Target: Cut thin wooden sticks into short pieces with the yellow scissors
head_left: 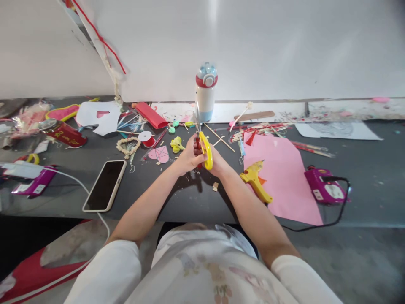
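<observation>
Yellow-handled scissors (207, 153) are upright between my hands over the middle of the table, metal blades pointing away from me. My right hand (217, 164) is closed on their handle, its fingers partly hidden behind the yellow loop. Close against it, my left hand (187, 155) has curled fingers, with the thumb by the handle. Something small and dark red (198, 144) shows at the left fingers; its kind is unclear. A yellow crinkled flower-like piece (176, 144) lies left of my left hand. Below my hands is a small tan scrap (215, 186).
A white bottle (205, 95) stands behind the scissors. Leftward lie a phone (105, 185), red ribbon spool (147, 139), beaded loop (128, 146) and red can (65, 133). Rightward, a yellow glue gun (257, 180) rests on pink paper (286, 185), near a corded purple power strip (325, 185).
</observation>
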Motion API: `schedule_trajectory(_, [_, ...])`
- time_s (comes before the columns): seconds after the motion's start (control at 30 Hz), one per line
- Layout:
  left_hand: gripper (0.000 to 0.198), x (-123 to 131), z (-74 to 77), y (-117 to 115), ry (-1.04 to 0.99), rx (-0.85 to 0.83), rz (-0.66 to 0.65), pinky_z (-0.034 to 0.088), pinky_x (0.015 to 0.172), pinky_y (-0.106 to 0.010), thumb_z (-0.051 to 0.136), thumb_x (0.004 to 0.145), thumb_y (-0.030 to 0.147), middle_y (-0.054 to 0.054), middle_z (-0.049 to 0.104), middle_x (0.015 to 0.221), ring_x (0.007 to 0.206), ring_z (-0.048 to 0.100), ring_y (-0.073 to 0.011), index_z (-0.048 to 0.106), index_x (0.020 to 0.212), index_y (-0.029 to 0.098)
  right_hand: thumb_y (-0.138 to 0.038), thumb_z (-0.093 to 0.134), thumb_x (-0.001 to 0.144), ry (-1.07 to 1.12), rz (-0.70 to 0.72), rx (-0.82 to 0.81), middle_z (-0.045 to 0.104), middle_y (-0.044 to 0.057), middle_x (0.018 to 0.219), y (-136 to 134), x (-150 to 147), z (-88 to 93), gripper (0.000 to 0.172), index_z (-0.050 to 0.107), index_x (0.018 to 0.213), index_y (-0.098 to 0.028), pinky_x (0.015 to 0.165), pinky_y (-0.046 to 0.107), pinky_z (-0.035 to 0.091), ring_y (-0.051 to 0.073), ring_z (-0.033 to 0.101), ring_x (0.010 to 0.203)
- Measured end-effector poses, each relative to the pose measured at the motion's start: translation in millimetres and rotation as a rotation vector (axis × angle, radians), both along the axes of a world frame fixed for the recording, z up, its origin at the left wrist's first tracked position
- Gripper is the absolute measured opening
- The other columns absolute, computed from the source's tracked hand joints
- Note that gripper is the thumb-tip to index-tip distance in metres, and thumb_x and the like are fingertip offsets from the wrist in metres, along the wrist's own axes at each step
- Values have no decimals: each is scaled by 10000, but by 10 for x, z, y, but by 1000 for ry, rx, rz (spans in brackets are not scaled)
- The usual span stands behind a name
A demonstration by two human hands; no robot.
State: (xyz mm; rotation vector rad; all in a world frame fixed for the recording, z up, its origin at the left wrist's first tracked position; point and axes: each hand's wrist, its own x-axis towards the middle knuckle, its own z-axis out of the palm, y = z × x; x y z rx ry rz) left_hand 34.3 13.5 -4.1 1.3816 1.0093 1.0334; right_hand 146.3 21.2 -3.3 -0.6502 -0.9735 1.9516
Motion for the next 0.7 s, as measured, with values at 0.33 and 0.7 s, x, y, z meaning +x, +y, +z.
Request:
schedule_trajectory(0.33, [367,-405,225,132,327,425,342,521,793,-303,475,867,436,-79,620,1035,980,607,-168,498,1148,200,-226,559,701,-27,-1,-128,404,-62,564,-35,26,92,113,516,784,-163,463,213,234,50,315,467])
schedule_trajectory(0.7, [182,-407,331,4,752,854,556,483,799,-244,499,880,293,-27,694,879,834,631,-120,644,910,186,-341,704,658,-88,109,0,354,-87,563,-79,27,18,301,506,797,-162,453,209,214,29,308,464])
